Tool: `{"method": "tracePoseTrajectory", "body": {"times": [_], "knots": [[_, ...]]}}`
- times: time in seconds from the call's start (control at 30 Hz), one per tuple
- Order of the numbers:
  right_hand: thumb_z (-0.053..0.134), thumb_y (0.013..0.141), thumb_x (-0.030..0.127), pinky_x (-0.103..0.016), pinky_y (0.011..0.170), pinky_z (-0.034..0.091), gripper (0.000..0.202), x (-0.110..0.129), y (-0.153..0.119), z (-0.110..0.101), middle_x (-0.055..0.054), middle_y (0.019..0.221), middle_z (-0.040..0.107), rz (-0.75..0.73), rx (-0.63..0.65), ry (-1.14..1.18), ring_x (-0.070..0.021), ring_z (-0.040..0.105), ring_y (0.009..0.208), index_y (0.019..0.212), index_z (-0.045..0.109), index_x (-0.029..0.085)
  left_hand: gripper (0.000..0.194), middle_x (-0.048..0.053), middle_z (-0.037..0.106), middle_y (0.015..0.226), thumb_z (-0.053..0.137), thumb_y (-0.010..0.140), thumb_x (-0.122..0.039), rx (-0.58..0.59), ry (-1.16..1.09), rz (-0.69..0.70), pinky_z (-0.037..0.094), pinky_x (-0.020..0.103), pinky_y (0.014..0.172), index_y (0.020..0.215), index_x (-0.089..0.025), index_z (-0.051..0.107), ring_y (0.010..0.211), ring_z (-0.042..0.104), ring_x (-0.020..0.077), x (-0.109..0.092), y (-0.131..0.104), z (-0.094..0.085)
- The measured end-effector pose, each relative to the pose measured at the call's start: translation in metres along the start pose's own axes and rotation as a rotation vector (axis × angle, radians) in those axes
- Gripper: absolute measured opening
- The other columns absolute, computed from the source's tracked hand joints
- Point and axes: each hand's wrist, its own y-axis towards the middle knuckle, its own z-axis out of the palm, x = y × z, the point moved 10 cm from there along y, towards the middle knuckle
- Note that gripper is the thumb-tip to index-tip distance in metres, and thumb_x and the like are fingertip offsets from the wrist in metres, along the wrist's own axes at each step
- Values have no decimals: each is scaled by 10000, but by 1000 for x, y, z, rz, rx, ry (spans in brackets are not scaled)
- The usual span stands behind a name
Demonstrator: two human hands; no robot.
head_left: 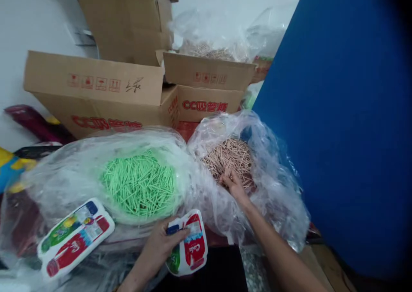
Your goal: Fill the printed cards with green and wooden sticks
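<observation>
My left hand [164, 240] grips a flat white packet [195, 245] printed with a red cola bottle and a green one, thumb on its front. My right hand [232, 184] reaches into a clear plastic bag [277, 197], its fingers closed at the near edge of a heap of thin brown sticks [231, 155]; whether it pinches several of them is hard to make out. To the left, a second clear bag [74, 167] lies open around a pile of light green sticks [140, 182]. Another printed packet [75, 238] rests on the plastic at the lower left.
Open cardboard boxes [96, 94] with red print stand behind the bags, and another bag of sticks [209, 47] is behind them. A large blue panel [347, 124] bounds the right side. A black surface [222, 268] lies below the held packet.
</observation>
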Motion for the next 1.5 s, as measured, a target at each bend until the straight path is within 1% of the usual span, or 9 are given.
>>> {"method": "tracePoseTrajectory", "body": {"times": [0.13, 0.37, 0.6, 0.77, 0.97, 1.07, 1.2, 1.33, 1.5], "knots": [[613, 756, 482, -327, 747, 458, 303, 6, 3, -9, 5, 757, 651, -4, -21, 53, -180, 602, 718, 919, 581, 229, 288, 39, 689, 672, 732, 699, -393, 2, -50, -45, 445, 256, 590, 759, -120, 665, 602, 595, 172, 3, 0, 1], [603, 786, 461, -351, 937, 359, 253, 13, -2, -12, -13, 846, 683, -31, 9, -61, -201, 581, 884, 815, 647, 213, 261, 28, 680, 643, 734, 712, -366, 6, -45, -17, 434, 233, 583, 736, -115, 665, 580, 580, 149, -3, 3, 3], [646, 739, 466, -361, 895, 395, 248, 26, -1, -17, -18, 875, 698, -69, 17, -93, -214, 588, 871, 771, 623, 221, 232, 51, 705, 674, 722, 732, -339, 45, -58, -16, 448, 233, 586, 746, -110, 685, 603, 609, 163, -13, 2, 12], [572, 806, 464, -343, 719, 467, 242, 31, 1, -29, -1, 865, 700, 0, -37, 115, -200, 607, 729, 925, 552, 255, 215, 59, 719, 684, 732, 727, -315, 79, -97, 0, 460, 235, 592, 754, -103, 703, 607, 626, 168, -22, 13, 25], [628, 784, 437, -325, 803, 448, 230, 18, -14, -10, -1, 793, 697, -29, 70, -49, -182, 602, 765, 859, 618, 219, 213, 58, 720, 678, 738, 722, -305, 116, -98, -17, 460, 228, 580, 740, -96, 705, 596, 625, 162, -27, 20, 43], [670, 751, 422, -329, 788, 473, 224, 15, -13, -17, 2, 775, 707, 9, 2, 83, -177, 620, 743, 828, 621, 218, 208, 62, 720, 667, 743, 714, -296, 125, -92, -27, 459, 226, 572, 724, -91, 708, 587, 624, 161, -28, 19, 44], [693, 745, 387, -371, 780, 526, 222, 40, -5, -28, -2, 775, 722, 37, -85, 458, -208, 675, 818, 872, 593, 235, 199, 72, 730, 681, 744, 708, -275, 140, -103, -30, 465, 225, 569, 762, -85, 723, 590, 632, 163, -36, 24, 45], [726, 739, 280, -418, 873, 527, 181, 69, -10, -14, -29, 849, 733, 65, -46, 749, -225, 678, 938, 848, 597, 213, 174, 69, 731, 684, 738, 705, -247, 229, -108, -38, 464, 221, 567, 771, -87, 731, 591, 631, 157, -49, 37, 63], [704, 770, 281, -438, 941, 501, 153, 93, -27, 8, -4, 838, 731, 60, -17, 821, -223, 668, 990, 865, 594, 233, 158, 48, 719, 657, 763, 661, -223, 321, -98, -40, 441, 204, 541, 734, -87, 726, 537, 599, 128, -56, 57, 85]]}}
